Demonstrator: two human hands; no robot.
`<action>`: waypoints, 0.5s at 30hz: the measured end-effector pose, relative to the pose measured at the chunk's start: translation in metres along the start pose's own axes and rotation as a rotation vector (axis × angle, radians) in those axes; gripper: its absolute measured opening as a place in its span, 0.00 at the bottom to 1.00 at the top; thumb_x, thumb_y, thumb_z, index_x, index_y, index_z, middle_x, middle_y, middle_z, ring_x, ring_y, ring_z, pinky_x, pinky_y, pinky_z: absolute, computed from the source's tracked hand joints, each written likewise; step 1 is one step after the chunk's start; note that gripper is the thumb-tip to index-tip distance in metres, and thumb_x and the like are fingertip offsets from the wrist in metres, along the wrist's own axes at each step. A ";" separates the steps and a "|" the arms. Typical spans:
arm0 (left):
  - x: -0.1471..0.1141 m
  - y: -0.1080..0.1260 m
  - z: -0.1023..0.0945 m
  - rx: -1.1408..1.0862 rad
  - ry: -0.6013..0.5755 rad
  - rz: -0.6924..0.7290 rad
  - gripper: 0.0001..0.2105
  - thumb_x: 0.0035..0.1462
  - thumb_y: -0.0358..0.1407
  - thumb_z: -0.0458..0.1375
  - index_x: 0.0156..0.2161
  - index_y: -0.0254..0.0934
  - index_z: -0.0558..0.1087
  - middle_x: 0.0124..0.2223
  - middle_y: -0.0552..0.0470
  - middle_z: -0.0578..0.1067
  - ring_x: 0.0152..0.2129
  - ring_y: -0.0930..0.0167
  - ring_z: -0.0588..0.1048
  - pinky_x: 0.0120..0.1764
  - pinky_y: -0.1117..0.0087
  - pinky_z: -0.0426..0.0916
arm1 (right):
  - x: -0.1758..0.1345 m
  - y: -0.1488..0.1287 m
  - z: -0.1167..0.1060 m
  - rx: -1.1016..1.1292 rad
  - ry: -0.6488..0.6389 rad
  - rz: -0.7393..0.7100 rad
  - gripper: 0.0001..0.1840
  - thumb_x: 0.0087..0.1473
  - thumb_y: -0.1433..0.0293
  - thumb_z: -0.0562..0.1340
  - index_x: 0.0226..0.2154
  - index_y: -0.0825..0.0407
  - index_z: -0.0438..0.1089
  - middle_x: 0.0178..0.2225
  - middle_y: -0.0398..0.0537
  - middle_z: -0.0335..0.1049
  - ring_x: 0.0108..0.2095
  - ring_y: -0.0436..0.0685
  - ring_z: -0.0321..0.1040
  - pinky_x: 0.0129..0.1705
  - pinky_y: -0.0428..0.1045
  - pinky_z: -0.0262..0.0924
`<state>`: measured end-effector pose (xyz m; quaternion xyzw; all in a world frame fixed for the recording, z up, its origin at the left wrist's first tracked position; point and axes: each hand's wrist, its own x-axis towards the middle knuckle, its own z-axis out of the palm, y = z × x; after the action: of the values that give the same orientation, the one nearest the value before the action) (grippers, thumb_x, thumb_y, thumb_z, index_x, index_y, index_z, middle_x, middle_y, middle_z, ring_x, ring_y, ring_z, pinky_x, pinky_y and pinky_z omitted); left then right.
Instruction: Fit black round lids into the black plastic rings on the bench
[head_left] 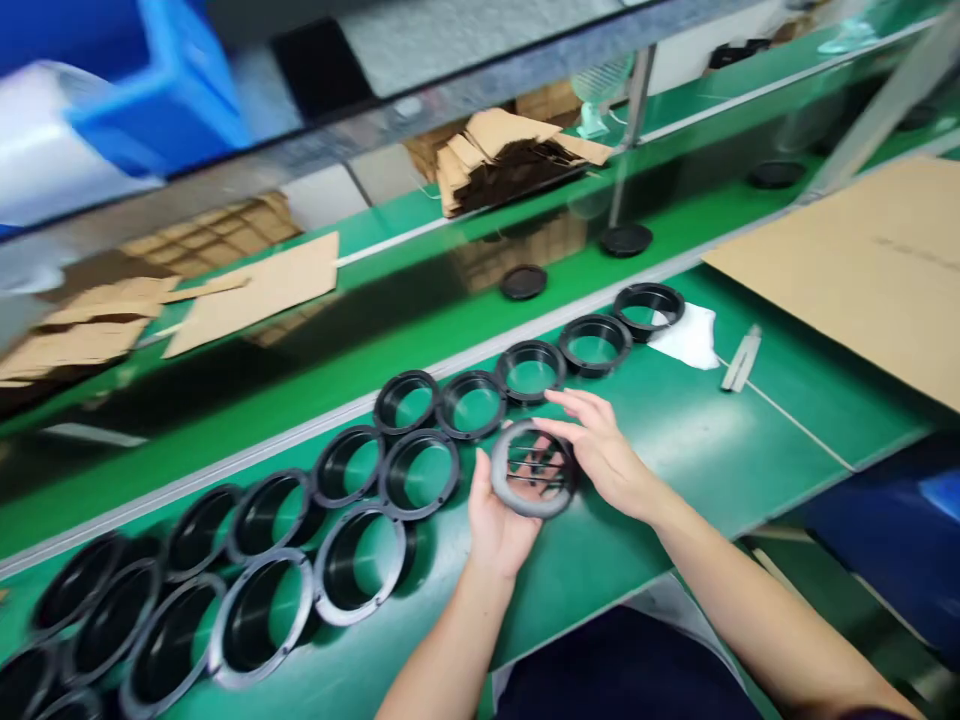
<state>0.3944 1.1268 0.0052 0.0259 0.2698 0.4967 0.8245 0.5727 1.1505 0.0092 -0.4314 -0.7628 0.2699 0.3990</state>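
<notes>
- While the left hand (501,525) supports the grey-faced round grille (510,492) from below and from its left, the right hand (609,460) meets it from the upper right, so it lies between the two, up and to the right of the left palm.
- Neither hand is clearly nearer, since both seem to touch the grille; the left has the fuller contact.
- The left fingers are clamped on it, thumb at the left rim and the others behind, partly visible through the opening.
- The right fingers (561,430) stretch along the upper rim, somewhat spread; the right thumb is hidden, so I cannot tell whether they pinch it.
- The grille is held up over the counter (600,560), just in front of the nearest black flanged ring (531,351) in the back row.
- Being round, it has no long axis across its face; its thin bars run roughly left to right, with short crosspieces.
- Its grey face points up towards the wearer, turned slightly left, as the dark side wall shows on the right.
</notes>
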 end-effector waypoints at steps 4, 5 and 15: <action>0.001 0.001 0.003 -0.042 0.083 0.040 0.26 0.67 0.52 0.45 0.64 0.44 0.62 0.53 0.47 0.78 0.52 0.66 0.74 0.60 0.60 0.64 | -0.004 -0.011 -0.001 -0.188 -0.228 -0.154 0.33 0.65 0.49 0.49 0.59 0.55 0.66 0.69 0.57 0.47 0.69 0.68 0.35 0.68 0.69 0.43; 0.002 0.001 0.004 -0.050 0.113 0.032 0.26 0.67 0.51 0.44 0.65 0.42 0.62 0.54 0.48 0.77 0.52 0.68 0.74 0.60 0.63 0.63 | -0.005 -0.011 0.001 -0.225 -0.270 -0.180 0.35 0.63 0.48 0.52 0.60 0.57 0.63 0.69 0.60 0.47 0.69 0.69 0.36 0.68 0.69 0.42; -0.007 -0.029 -0.010 0.115 0.000 -0.056 0.25 0.64 0.52 0.50 0.64 0.54 0.62 0.65 0.54 0.66 0.66 0.62 0.58 0.66 0.58 0.54 | -0.015 -0.022 0.006 -0.210 -0.467 -0.015 0.67 0.42 0.46 0.69 0.71 0.46 0.32 0.70 0.66 0.33 0.68 0.79 0.36 0.64 0.74 0.43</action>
<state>0.4104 1.1041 -0.0092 0.0655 0.2983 0.4571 0.8354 0.5629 1.1262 0.0165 -0.3906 -0.8614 0.2786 0.1669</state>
